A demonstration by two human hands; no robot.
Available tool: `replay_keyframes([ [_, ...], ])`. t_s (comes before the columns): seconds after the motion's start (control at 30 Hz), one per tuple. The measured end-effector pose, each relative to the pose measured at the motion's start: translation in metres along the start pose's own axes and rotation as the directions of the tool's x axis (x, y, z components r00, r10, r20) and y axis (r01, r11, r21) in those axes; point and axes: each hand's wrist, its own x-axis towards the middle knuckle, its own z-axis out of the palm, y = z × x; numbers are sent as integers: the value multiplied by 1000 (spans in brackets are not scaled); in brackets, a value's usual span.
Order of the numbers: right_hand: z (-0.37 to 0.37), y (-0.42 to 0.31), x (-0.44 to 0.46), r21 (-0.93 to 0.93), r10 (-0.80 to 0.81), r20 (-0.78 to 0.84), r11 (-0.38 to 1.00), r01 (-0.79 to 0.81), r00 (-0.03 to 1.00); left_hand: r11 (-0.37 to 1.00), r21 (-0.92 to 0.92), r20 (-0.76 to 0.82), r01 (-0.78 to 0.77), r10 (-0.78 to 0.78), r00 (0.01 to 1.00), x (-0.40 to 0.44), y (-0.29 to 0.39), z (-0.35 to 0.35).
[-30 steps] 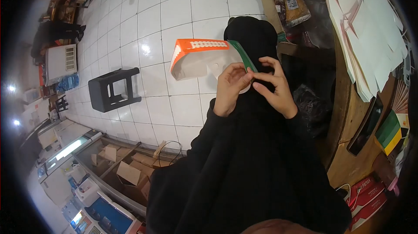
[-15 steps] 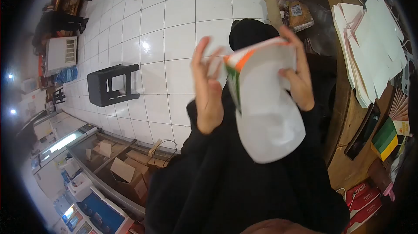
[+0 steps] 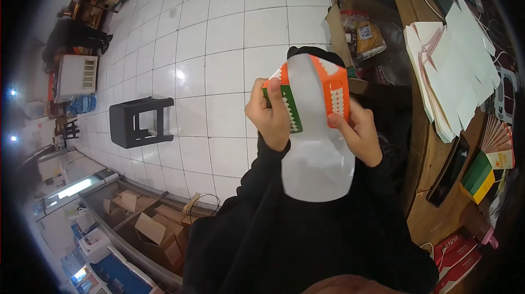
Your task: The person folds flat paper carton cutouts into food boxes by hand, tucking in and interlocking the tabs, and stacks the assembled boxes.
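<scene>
Between my hands is a curved paper packaging blank (image 3: 314, 157), with a plain whitish inner face and printed flaps folded inward. Its left flap is green with a white zigzag and some orange at the top; the right one is orange with white shapes. My left hand (image 3: 270, 116) pinches the green flap at the left edge, thumb in front. On the other side my right hand (image 3: 360, 132) grips the orange flap, its thumb pressed on the lower end. The fingers behind the paper are partly hidden. The blank's wide rounded lower end hangs over my black clothing.
At my right, a wooden table (image 3: 424, 184) carries a stack of white sheets (image 3: 451, 70), a dark phone-like object (image 3: 448, 173), a fan of folded printed pieces (image 3: 495, 135) and red boxes (image 3: 456, 255). A black stool (image 3: 141, 123) stands on the tiled floor. Far left is another person (image 3: 74, 37).
My left hand, spread and apart from the paper before, has closed on its left flap. The blank has turned more face-on, and both side flaps now fold inward. My right hand has moved lower.
</scene>
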Motion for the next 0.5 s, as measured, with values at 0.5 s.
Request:
replay_keyframes([
  [0.5, -12, 14, 0, 440, 260, 198, 838, -323, 945, 933, -330, 158, 144, -96, 983, -3, 27, 4],
])
